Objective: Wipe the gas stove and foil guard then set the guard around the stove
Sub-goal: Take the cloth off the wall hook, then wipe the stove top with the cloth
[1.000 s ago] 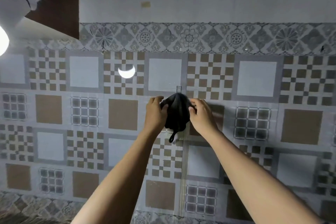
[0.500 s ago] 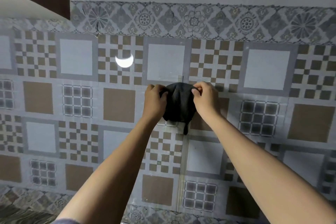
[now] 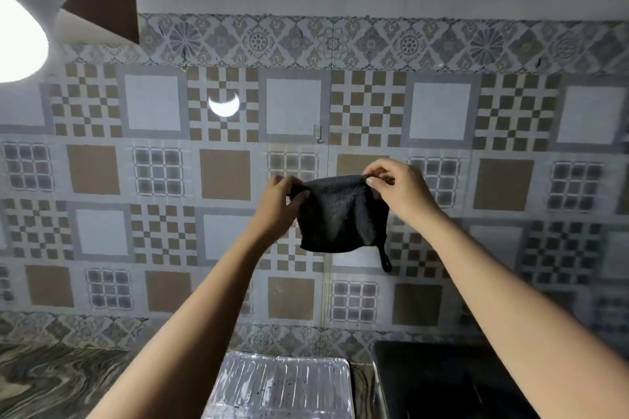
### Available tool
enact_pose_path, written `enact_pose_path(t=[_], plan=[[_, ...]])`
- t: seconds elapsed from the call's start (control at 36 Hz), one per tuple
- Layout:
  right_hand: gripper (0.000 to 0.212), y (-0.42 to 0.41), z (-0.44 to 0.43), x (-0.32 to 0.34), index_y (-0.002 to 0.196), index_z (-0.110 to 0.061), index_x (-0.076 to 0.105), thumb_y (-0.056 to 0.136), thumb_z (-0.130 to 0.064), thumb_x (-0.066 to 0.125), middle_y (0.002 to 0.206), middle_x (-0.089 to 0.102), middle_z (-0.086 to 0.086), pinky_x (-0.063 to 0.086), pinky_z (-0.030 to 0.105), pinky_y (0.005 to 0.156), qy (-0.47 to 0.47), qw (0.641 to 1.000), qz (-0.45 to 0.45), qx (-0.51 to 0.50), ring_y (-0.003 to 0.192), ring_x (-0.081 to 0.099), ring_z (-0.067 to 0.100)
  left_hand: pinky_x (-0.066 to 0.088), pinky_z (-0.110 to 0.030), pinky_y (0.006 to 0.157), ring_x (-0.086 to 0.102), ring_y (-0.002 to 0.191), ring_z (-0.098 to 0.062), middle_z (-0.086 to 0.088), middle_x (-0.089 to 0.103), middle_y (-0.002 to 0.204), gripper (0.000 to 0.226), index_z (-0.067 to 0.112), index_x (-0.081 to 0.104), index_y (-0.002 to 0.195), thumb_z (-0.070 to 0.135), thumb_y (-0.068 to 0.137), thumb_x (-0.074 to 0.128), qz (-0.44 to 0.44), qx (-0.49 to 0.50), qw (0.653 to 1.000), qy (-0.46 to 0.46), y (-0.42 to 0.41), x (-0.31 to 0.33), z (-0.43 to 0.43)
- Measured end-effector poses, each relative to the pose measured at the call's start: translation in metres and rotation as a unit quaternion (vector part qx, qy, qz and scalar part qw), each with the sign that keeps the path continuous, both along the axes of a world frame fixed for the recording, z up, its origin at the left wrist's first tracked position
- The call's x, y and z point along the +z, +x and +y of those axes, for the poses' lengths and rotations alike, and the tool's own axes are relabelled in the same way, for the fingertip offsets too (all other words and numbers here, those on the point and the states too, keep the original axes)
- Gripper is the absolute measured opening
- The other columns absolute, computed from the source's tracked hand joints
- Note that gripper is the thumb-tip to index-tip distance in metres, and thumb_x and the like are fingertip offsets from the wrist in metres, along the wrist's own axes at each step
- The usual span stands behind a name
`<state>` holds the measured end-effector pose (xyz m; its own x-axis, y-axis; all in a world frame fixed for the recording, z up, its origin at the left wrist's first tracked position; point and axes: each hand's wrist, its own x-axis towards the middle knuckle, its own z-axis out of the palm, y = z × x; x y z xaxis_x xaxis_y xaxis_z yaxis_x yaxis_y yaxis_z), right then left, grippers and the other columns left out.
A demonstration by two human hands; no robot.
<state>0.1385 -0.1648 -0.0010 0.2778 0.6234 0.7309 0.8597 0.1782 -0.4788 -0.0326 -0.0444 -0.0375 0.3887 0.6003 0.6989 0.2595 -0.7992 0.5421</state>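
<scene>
Head view: left hand (image 3: 277,206), right hand (image 3: 401,189) fingers pinching black cloth (image 3: 342,218) top corners.

Patterned tile wall (image 3: 442,112), bright lamp (image 3: 17,41) upper left (reflection on tile), marbled counter (image 3: 51,381).

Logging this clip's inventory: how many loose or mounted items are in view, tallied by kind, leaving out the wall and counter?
Cloths: 1, the black cloth, pinched by the left hand and right hand
Foil guards: 1, the foil guard
Lamps: 1, the lamp
Wall hooks: 1, the hook
Dark stove-like units: 1, the dark unit
Total: 5
</scene>
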Motion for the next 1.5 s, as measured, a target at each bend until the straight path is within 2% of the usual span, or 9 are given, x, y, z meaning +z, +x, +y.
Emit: enact_pose_path(t=[0.11, 0.22, 0.39, 0.72, 0.86, 1.0, 1.19, 1.31, 1.5], plan=[[0.008, -0.005, -0.034, -0.026, 0.092, -0.010, 0.066, 0.087, -0.007, 0.059, 0.090, 0.066, 0.003, 0.042, 0.013, 0.070, -0.033, 0.999, 0.006, -0.005, 0.085, 0.058, 0.014, 0.042, -0.016, 0.062, 0.055, 0.078, -0.014, 0.003, 0.057, 0.084, 0.006, 0.012, 0.055, 0.097, 0.016, 0.093, 0.052, 0.006, -0.080, 0.995, -0.064, -0.011, -0.027, -0.030], [0.009, -0.010, -0.065, -0.051, 0.092, -0.008, 0.067, 0.086, -0.007, 0.060, 0.092, 0.067, 0.007, 0.040, 0.022, 0.076, -0.053, 0.998, 0.039, -0.022, 0.085, 0.057, 0.015, 0.051, -0.033, 0.072, 0.060, 0.085, -0.024, -0.010, 0.061, 0.092, 0.007, 0.010, 0.057, 0.096, 0.014, 0.091, 0.056, -0.012, -0.125, 0.985, -0.116, -0.017, -0.051, -0.054], [0.010, -0.015, -0.099, -0.084, 0.093, -0.006, 0.068, 0.085, -0.008, 0.062, 0.094, 0.068, 0.013, 0.047, 0.028, 0.076, -0.094, 0.990, 0.069, -0.073, 0.081, 0.056, 0.016, 0.057, -0.034, 0.071, 0.063, 0.088, -0.024, -0.012, 0.062, 0.095, 0.014, 0.005, 0.060, 0.099, 0.012, 0.087, 0.062, -0.032, -0.134, 0.972, -0.190, -0.010, -0.074, -0.097], [0.016, -0.020, -0.156, -0.102, 0.095, -0.007, 0.069, 0.081, -0.015, 0.068, 0.090, 0.069, 0.006, 0.040, 0.012, 0.057, -0.066, 0.981, 0.176, -0.042, 0.079, 0.059, 0.012, 0.057, -0.040, 0.080, 0.066, 0.090, -0.029, -0.018, 0.067, 0.096, 0.018, 0.000, 0.062, 0.100, 0.007, 0.083, 0.066, -0.124, -0.119, 0.941, -0.291, 0.030, -0.090, -0.208], [0.025, -0.014, -0.189, -0.107, 0.108, -0.007, 0.067, 0.092, -0.022, 0.053, 0.106, 0.067, 0.006, 0.046, 0.022, 0.078, -0.060, 0.973, 0.222, 0.033, 0.094, 0.058, 0.014, 0.056, -0.028, 0.073, 0.064, 0.085, -0.022, -0.010, 0.066, 0.090, 0.024, -0.001, 0.062, 0.110, 0.005, 0.087, 0.060, -0.180, -0.142, 0.907, -0.353, 0.045, -0.088, -0.244], [0.026, -0.004, -0.219, -0.118, 0.116, -0.010, 0.063, 0.094, -0.012, 0.048, 0.114, 0.063, 0.001, 0.046, 0.006, 0.077, -0.038, 0.947, 0.291, 0.133, 0.103, 0.056, 0.009, 0.055, -0.018, 0.063, 0.064, 0.080, -0.015, -0.007, 0.065, 0.088, 0.023, -0.001, 0.059, 0.112, 0.003, 0.089, 0.056, -0.208, -0.180, 0.886, -0.373, 0.050, -0.087, -0.274], [0.027, 0.005, -0.235, -0.138, 0.118, -0.022, 0.061, 0.092, -0.018, 0.054, 0.124, 0.059, 0.004, 0.047, 0.034, 0.099, -0.014, 0.947, 0.292, 0.134, 0.114, 0.056, 0.019, 0.053, -0.029, 0.085, 0.064, 0.091, -0.016, -0.010, 0.066, 0.098, 0.025, 0.002, 0.059, 0.116, 0.005, 0.092, 0.049, -0.190, -0.234, 0.875, -0.379, 0.059, -0.093, -0.306], [0.034, 0.004, -0.242, -0.146, 0.130, -0.027, 0.049, 0.097, -0.028, 0.044, 0.140, 0.047, 0.000, 0.039, 0.038, 0.108, -0.009, 0.925, 0.333, 0.182, 0.129, 0.045, 0.017, 0.054, -0.026, 0.080, 0.065, 0.086, -0.013, -0.006, 0.066, 0.094, 0.022, 0.006, 0.060, 0.109, 0.003, 0.094, 0.044, -0.212, -0.278, 0.844, -0.407, 0.064, -0.092, -0.315], [0.046, 0.002, -0.242, -0.152, 0.143, -0.041, 0.020, 0.098, -0.044, 0.029, 0.155, 0.021, -0.007, 0.029, 0.037, 0.112, -0.016, 0.889, 0.380, 0.254, 0.140, 0.024, 0.012, 0.052, -0.030, 0.089, 0.059, 0.106, -0.020, -0.014, 0.061, 0.115, 0.034, -0.003, 0.052, 0.123, 0.006, 0.096, 0.034, -0.199, -0.308, 0.828, -0.424, 0.071, -0.085, -0.309]])
